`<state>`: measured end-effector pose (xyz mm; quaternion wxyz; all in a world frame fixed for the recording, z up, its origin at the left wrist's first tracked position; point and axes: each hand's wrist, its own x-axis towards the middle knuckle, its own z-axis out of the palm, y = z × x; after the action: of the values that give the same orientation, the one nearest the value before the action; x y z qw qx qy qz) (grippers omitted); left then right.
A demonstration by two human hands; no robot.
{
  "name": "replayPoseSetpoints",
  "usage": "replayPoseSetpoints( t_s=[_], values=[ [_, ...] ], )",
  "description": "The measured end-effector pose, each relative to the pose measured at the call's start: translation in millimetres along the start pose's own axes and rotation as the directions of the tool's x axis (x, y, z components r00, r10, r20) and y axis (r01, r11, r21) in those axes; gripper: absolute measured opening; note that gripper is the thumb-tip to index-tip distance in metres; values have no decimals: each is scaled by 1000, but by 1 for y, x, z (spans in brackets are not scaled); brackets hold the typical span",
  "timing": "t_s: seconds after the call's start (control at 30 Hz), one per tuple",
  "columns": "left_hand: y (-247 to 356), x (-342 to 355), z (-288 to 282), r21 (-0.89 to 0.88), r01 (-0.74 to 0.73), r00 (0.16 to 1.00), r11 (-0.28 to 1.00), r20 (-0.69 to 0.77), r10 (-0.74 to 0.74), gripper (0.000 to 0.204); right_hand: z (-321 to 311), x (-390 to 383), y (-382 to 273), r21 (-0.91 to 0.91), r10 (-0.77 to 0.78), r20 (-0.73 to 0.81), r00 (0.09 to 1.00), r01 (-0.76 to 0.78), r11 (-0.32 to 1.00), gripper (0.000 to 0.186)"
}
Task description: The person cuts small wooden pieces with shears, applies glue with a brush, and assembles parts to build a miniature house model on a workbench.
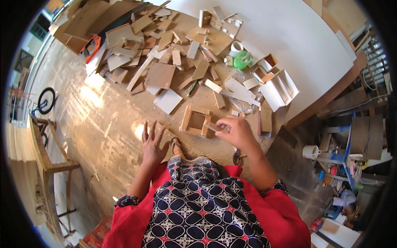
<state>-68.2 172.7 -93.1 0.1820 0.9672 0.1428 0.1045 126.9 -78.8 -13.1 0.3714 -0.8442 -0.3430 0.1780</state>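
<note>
My left hand (153, 142) is open, fingers spread, over a pale board (167, 133) beside my sandalled foot (177, 147); whether it touches the board I cannot tell. My right hand (235, 134) pinches a small wooden piece (213, 127) at the right side of an open, square wooden frame (186, 123) lying on the floor. Just right of that hand stands a pair of longer boards (264, 122). Black-handled scissors (236, 156) lie beside my right forearm. A loose white square panel (167, 100) lies beyond the frame, to its left.
Wood offcuts (159, 74), an orange-handled saw (91, 47), tape rolls (236, 46) and small boxes (281, 89) fill the far side, before a white board (306, 37). A wooden chair frame (60, 165) and bicycle (46, 99) are left. A person (347, 198) is at lower right.
</note>
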Motion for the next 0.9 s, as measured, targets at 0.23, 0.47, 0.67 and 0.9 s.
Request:
replayPoseSetpoints(
  t_s=[0.23, 0.47, 0.67, 0.9],
  values=[
    [3, -2, -7, -40, 30, 999, 999, -30, -31, 61, 47, 25, -27, -198, -107, 61, 992, 117, 973, 20],
    [4, -10, -13, -106, 49, 994, 993, -91, -59, 59, 49, 26, -30, -172, -156, 45, 987, 162, 972, 20],
    [23, 10, -30, -173, -38, 992, 984, -121, 17, 60, 45, 27, -33, -167, -100, 44, 994, 106, 980, 19],
    [28, 17, -27, -218, -85, 993, 972, -101, 64, 59, 52, 24, -29, -241, -148, 14, 989, 147, 959, 19]
  ],
)
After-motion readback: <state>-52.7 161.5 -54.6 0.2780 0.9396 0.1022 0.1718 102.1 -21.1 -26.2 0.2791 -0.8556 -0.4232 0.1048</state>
